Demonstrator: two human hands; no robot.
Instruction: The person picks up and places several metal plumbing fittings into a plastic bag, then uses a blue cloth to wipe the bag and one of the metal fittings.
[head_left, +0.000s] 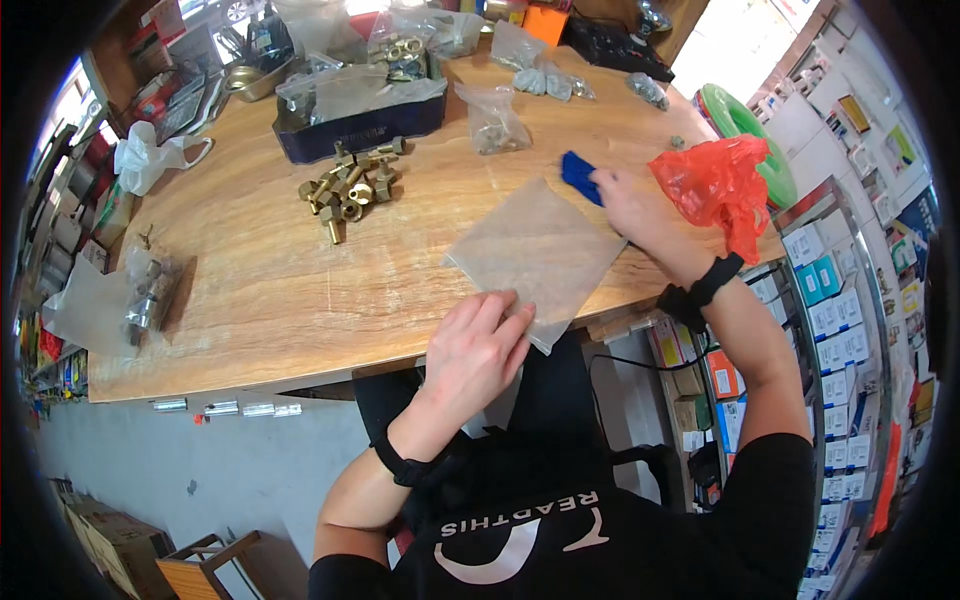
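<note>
A flat, translucent zip bag (544, 240) lies slantwise on the wooden table, one corner sticking out past the near edge. My left hand (476, 349) holds its near left side, fingertips on the plastic. Beyond the bag's right side, my right hand (622, 196) has hold of a small blue cloth (577, 174) against the tabletop. The fingers hide part of the cloth. To the left of the bag, a loose heap of brass fittings (351, 187) with hex ends sits on the wood.
Behind the fittings stands a dark blue tray (364, 136) filled with bagged parts. A small bag of parts (495, 124) is beside it. A red plastic bag (712, 187) rests at the table's right end. On the left are bagged metal fittings (154, 292) and a white plastic bag (150, 161).
</note>
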